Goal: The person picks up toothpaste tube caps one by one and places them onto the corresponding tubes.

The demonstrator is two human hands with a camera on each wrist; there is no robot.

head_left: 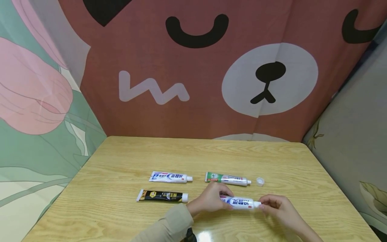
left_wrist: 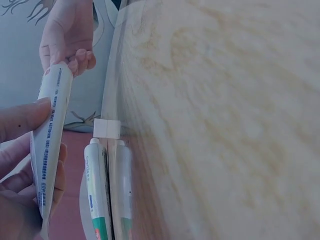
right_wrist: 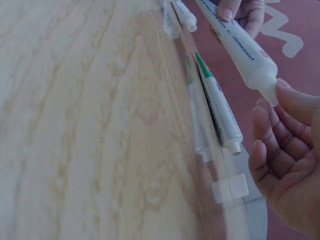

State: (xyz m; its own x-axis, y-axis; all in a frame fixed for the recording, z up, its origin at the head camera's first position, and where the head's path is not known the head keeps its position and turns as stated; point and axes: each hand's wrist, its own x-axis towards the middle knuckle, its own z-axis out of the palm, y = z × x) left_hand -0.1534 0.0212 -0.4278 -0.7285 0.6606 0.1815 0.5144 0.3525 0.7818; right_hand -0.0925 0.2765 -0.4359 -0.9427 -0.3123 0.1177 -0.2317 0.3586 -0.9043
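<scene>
1. White-and-blue plastic toothpaste tube (head_left: 242,202): clamped in the left grip (head_left: 211,198), nose toward the right grip (head_left: 279,207).
2. Right grip pinches its small white plastic cap (right_wrist: 270,92), how firmly is hard to tell; turn squarely, body unsqueezed.
3. Beyond the grips: green-and-white plastic tube (head_left: 228,179), loose round white cap (head_left: 260,182); rightward, worktop (head_left: 318,198) runs to its edge.

Toward the middle of the frame, you can pass over the broad strip of table (head_left: 257,154) behind the green-and-white tube (head_left: 228,179) and the blue-and-white tube (head_left: 170,177), up to the bear-print curtain (head_left: 151,117); a narrow lane also runs between those two. At lower right of centre, your left hand (head_left: 210,200), the held tube (head_left: 243,203) and your right hand (head_left: 279,208) bar the way, with the loose cap (head_left: 260,182) just beyond. Left of centre, the black tube (head_left: 163,196) obstructs you, but room opens farther left.
</scene>
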